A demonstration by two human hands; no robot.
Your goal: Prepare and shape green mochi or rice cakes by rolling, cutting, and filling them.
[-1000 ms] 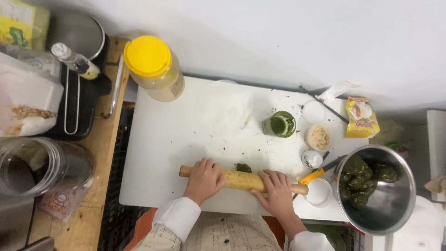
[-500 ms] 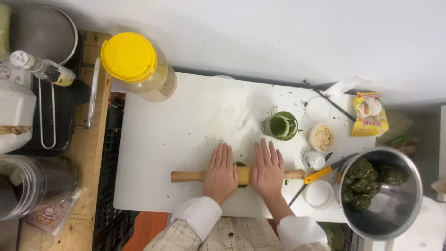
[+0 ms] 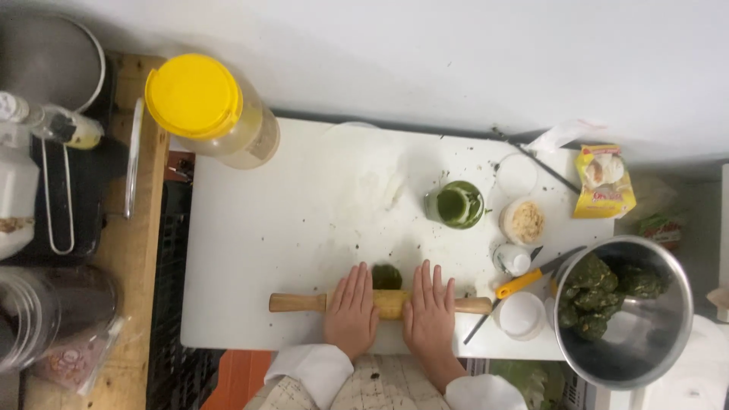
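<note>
Fingers point(image 3: 357, 285) of the left hand point(image 3: 351, 311) and right hand point(image 3: 429, 315) are laid flat, together and extended, on a wooden rolling pin point(image 3: 380, 304); nothing is clamped. Its long axis runs left to right across the white counter point(image 3: 266, 228) near the front edge, over a green dough lump point(image 3: 387, 276). Beside its right end are seen a yellow-handled knife point(image 3: 520, 285), a white lid point(image 3: 521, 315) and a steel bowl point(image 3: 668, 334) of green balls; behind are a green jar point(image 3: 456, 205) and a yellow-lidded jar point(image 3: 205, 106).
</note>
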